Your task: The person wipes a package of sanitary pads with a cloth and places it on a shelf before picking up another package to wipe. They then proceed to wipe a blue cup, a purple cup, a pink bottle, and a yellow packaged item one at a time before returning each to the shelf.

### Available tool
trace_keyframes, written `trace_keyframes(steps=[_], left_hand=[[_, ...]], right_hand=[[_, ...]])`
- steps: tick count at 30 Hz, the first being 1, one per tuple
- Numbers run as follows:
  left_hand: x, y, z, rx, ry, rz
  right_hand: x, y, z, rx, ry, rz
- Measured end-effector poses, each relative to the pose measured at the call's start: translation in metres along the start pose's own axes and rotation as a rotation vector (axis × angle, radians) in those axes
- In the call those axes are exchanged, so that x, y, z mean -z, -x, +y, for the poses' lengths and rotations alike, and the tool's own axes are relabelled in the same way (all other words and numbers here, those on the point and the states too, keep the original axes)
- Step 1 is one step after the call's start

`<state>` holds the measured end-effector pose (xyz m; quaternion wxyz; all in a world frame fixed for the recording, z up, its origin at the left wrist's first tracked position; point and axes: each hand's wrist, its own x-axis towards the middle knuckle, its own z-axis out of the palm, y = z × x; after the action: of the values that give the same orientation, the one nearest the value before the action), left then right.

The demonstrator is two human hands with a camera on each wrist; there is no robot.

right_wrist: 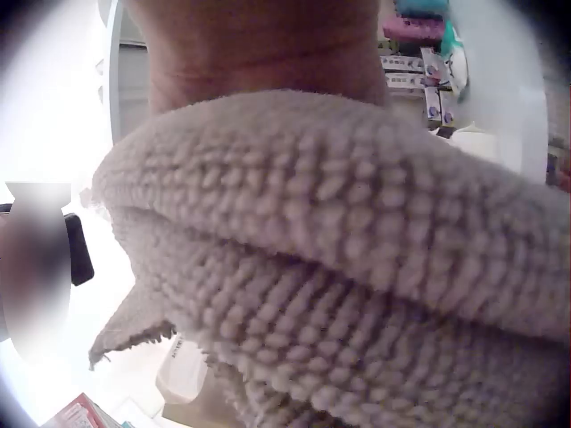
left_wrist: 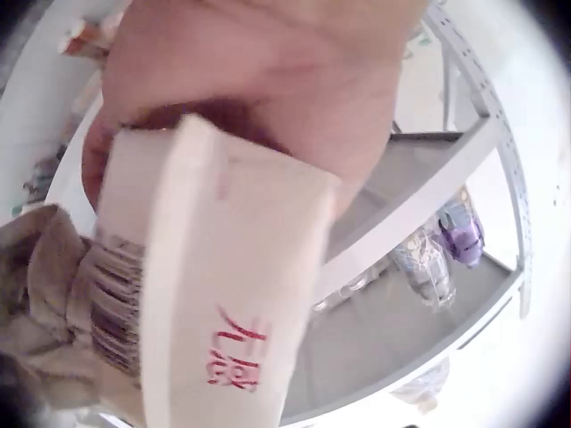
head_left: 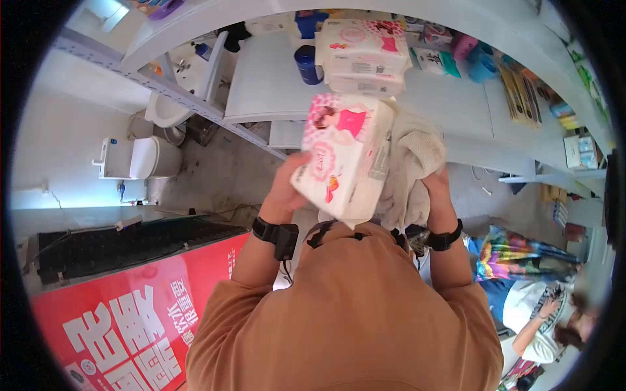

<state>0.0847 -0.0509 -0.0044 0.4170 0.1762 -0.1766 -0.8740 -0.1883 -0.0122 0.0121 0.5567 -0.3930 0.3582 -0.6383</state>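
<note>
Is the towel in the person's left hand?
No, the left hand grips the pink-and-white package, while the towel drapes over the right hand.

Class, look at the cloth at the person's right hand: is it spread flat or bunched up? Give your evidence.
Bunched up: the cloth hangs in thick, overlapping folds around the right hand.

White-and-pink soft pack (head_left: 345, 156), held tilted in the left hand (head_left: 290, 186), beside a bunched beige textured cloth (head_left: 417, 156)
</note>
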Motion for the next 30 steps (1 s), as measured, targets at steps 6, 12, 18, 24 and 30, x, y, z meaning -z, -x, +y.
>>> trace_keyframes(steps=[6,12,18,24,30], left_hand=[[0.012,0.007,-0.007,-0.003,-0.609,0.289],[0.013,0.037,0.001,0.06,-0.87,0.251],[0.017,0.045,0.014,0.103,-0.73,0.287],[0.041,-0.011,0.118,-0.139,-2.03,0.568],[0.103,-0.132,0.222,-0.214,-2.572,0.645]], right_hand=[[0.002,0.005,0.015,-0.142,0.169,-0.171],[-0.018,-0.002,0.026,-0.188,0.27,-0.439],[-0.028,-0.011,0.039,-0.244,0.26,-0.571],[-0.03,-0.006,0.041,-0.192,0.252,-0.304],[-0.047,0.02,0.036,-0.102,0.454,0.021]])
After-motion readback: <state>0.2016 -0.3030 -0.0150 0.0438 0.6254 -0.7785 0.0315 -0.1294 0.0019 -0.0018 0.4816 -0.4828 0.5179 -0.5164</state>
